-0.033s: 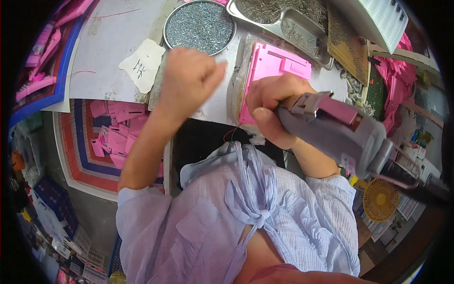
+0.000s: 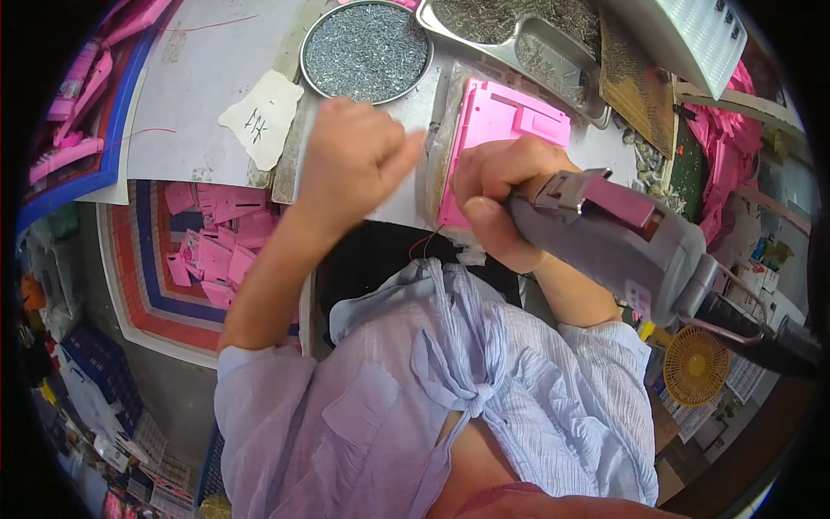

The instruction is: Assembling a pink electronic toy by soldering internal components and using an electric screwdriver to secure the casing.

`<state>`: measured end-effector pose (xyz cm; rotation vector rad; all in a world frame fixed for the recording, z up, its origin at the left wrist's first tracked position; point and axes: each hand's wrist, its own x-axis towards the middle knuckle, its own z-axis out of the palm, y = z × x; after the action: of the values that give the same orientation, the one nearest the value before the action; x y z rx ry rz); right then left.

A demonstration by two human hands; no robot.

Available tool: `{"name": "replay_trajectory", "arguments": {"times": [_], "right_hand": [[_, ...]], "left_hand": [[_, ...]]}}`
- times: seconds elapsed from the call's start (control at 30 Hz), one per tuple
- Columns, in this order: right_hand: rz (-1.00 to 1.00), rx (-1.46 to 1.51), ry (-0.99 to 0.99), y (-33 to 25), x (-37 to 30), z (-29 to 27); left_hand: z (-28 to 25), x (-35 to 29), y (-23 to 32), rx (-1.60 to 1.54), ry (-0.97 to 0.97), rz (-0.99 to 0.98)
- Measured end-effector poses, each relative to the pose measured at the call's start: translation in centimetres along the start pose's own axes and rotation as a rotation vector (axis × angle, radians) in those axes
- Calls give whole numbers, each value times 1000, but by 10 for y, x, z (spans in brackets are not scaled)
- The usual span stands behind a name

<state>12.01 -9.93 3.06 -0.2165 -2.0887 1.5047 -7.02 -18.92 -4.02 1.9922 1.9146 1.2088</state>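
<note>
My right hand is wrapped round the grey body of a power screwdriver, whose black cable end points to the lower right. Its tip is hidden by the hand, above a pink plastic panel that lies on the bench. My left hand is curled closed with the thumb sticking out toward the panel. It hovers just in front of a round metal dish full of small silvery screws. What its fingers hold, if anything, is hidden.
A divided steel tray with small metal parts stands behind the panel. A torn white paper lies left of the dish. Pink parts fill a striped-lined bin at lower left. A yellow fan stands at right.
My left hand has shifted slightly to the right and a little nearer to me. The right hand and the screwdriver have hardly moved.
</note>
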Motion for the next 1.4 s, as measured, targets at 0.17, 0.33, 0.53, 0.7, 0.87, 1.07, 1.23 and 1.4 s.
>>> {"name": "replay_trajectory", "arguments": {"times": [0.17, 0.33, 0.53, 0.7, 0.87, 1.07, 1.23, 1.4], "right_hand": [[30, 163, 73, -13, 7, -7], [1, 429, 125, -39, 13, -11], [-11, 445, 137, -40, 6, -9], [13, 475, 152, -38, -12, -6], [37, 337, 127, -26, -23, 8], [-141, 97, 7, -9, -28, 19], [-154, 121, -40, -2, -27, 4], [-156, 294, 301, -34, -43, -76]], "left_hand": [[9, -22, 45, -47, 20, -3], [11, -30, 56, -176, -23, -71], [8, -25, 59, -186, -14, -3], [-4, -14, 59, -219, -143, 75], [7, -21, 53, -125, -367, 137], [14, -29, 53, -126, -314, 88], [12, -19, 58, -145, -321, 68], [18, -3, 69, -136, -275, 107]]}}
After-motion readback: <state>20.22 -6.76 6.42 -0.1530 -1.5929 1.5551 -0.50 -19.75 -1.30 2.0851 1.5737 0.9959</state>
